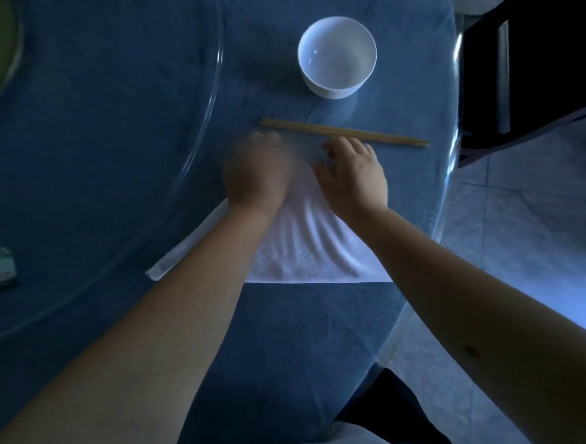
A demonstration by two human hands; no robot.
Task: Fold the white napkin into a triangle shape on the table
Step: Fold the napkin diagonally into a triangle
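Note:
The white napkin [306, 248] lies on the blue tablecloth [289, 338] as a rough triangle, its long straight edge towards me and its tip under my hands. My left hand [255, 171] is blurred with motion and rests palm down on the left part of the tip. My right hand [353, 176] lies flat with fingers spread on the right part of the tip. Wrinkles run down the cloth between my forearms.
A pair of wooden chopsticks [345, 133] lies just beyond my fingertips. Beyond the chopsticks stands a white bowl [337, 56]. A white paper sleeve [186, 245] lies left of the napkin. A glass turntable rim [207, 102] curves on the left, a small packet [1, 268] rests at far left.

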